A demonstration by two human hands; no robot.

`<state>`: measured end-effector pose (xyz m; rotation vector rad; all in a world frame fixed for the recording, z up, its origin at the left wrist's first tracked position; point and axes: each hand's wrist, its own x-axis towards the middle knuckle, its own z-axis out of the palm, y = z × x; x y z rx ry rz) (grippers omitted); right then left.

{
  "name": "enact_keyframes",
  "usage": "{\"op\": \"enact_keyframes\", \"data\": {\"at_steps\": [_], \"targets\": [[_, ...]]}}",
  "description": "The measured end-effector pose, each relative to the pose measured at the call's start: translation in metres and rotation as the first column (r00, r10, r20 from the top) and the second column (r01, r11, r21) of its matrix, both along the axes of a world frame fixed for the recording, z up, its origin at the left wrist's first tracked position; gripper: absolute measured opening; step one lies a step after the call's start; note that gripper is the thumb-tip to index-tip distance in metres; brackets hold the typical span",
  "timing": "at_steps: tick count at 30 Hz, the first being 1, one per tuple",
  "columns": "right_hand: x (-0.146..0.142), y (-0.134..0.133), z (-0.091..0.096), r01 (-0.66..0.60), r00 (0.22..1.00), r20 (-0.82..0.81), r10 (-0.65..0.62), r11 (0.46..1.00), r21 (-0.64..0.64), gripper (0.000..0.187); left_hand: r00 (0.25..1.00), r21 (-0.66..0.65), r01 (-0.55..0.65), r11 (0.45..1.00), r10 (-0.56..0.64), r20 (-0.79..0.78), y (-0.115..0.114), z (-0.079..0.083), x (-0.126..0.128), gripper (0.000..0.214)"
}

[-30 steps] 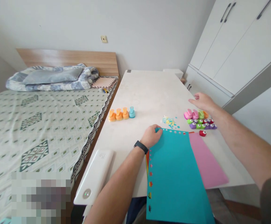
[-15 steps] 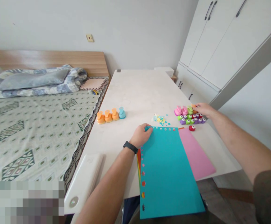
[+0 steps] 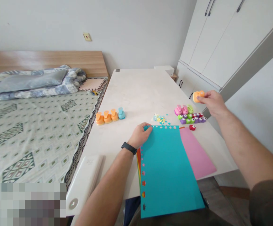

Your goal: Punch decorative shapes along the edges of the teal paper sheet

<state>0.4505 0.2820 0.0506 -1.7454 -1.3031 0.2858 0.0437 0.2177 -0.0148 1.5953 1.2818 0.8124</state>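
Head view: teal paper (image 3: 166, 169) on white table (image 3: 141, 88) beside a bed (image 3: 33, 141).

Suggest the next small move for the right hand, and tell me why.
Probably bring the orange craft punch in the right hand down to the top edge of the teal paper sheet. The left hand is already at that edge, steadying the sheet, and a row of punched shapes runs along it.
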Motion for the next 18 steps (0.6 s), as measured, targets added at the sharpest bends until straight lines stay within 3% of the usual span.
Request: {"op": "enact_keyframes", "data": {"at_steps": [2, 5, 8, 13, 18], "targets": [[-0.027, -0.014, 0.005, -0.182, 0.937, -0.289, 0.196, 0.98, 0.076, 0.034, 1.0, 0.015, -0.013, 1.0, 0.013, 0.026, 0.0, 0.003, -0.001, 0.034], [-0.066, -0.035, 0.005, -0.38, 0.74, -0.547, 0.391, 0.914, 0.14, 0.037, 0.995, 0.001, -0.063, 0.998, 0.063, 0.08, 0.0, 0.009, -0.003, 0.034], [-0.092, -0.046, -0.004, -0.42, 0.628, -0.659, 0.413, 0.893, 0.159, 0.048, 0.984, -0.04, -0.113, 0.993, 0.118, 0.134, 0.0, 0.013, -0.004, 0.036], [-0.108, -0.047, -0.021, -0.408, 0.56, -0.737, 0.378, 0.9, 0.152, 0.035, 0.963, -0.058, -0.174, 0.983, 0.183, 0.198, 0.002, 0.016, -0.005, 0.035], [-0.112, -0.048, -0.035, -0.371, 0.493, -0.792, 0.36, 0.91, 0.184, 0.038, 0.938, -0.075, -0.244, 0.967, 0.255, 0.236, 0.002, 0.016, -0.004, 0.033]]}}
